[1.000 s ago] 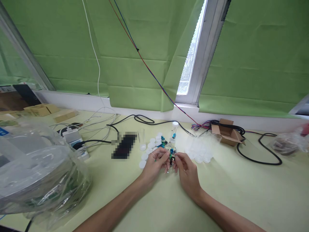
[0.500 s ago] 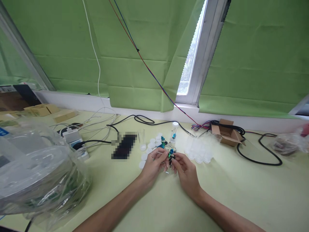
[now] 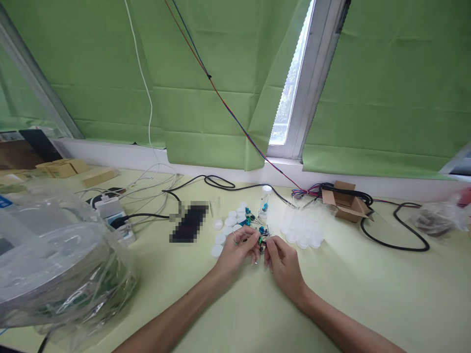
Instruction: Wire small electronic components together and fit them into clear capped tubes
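Observation:
My left hand [image 3: 237, 252] is closed in a pinch on a small green and black part [image 3: 261, 241] with thin wire-like pieces, too small to name. From the other side, my right hand [image 3: 285, 260] pinches the dark end of the same part. The fingers hide most of it. Just beyond my fingertips lie small blue parts [image 3: 247, 222] with thin metal stems. Several round white caps [image 3: 228, 229] are spread beside my left hand. Behind stands a clear tube [image 3: 265, 200] with a white top and a blue part inside.
Several clear tubes [image 3: 303, 230] stand grouped at the right, before an open cardboard box [image 3: 346, 205] and black cable [image 3: 393, 249]. Another clear tube [image 3: 217, 212] stands left of the caps, near a blurred-out dark object [image 3: 189, 223]. A plastic-wrapped spool [image 3: 66, 260] fills the left front.
My right fingers have drawn together and shifted slightly on the small part. A blue piece shows more clearly beyond the fingertips. The left hand has barely moved.

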{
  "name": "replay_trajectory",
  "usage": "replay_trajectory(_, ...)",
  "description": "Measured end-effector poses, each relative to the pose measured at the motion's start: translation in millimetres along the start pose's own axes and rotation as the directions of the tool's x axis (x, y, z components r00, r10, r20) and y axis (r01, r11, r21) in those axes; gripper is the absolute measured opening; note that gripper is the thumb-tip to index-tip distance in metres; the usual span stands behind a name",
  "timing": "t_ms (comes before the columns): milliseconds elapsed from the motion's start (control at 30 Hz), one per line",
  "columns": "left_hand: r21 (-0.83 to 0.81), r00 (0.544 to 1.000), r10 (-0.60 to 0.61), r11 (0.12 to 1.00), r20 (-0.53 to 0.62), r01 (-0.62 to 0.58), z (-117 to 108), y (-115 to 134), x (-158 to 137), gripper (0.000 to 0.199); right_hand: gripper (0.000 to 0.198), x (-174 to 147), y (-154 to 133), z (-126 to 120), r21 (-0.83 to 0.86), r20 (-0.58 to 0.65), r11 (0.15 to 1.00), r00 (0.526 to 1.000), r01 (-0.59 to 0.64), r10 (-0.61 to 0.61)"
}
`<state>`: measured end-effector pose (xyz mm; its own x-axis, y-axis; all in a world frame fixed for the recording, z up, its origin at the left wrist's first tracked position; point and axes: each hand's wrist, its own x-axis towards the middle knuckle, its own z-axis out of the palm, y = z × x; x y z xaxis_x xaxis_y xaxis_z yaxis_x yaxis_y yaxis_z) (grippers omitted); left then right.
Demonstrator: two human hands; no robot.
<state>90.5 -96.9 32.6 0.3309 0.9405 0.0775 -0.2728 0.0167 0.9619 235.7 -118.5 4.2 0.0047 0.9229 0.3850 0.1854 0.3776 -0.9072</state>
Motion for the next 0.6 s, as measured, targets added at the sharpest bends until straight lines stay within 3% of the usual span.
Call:
replay_trajectory(133,-0.005,1.000,0.002,1.000,0.006,-0.002,0.5,-0.5,1.0,0.028,0.043,-0.6,-0.2,-0.5,-0.014,-0.011,1.000,1.000,-0.005,0.005)
replay_trajectory(333,-0.069,1.000,-0.022,0.997,-0.017,0.020,0.9,-4.7,1.0,0.027,0.027,-0.2,2.7,-0.2,0.063,-0.032,0.998,0.999,0.022,-0.020)
replay_trajectory(600,-0.173,0.997,-0.062,0.983,-0.044,0.053,2.2,-1.8,-0.2,0.025,0.021,-1.3,6.8,2.0,0.131,-0.024,0.989,0.998,0.061,-0.059)
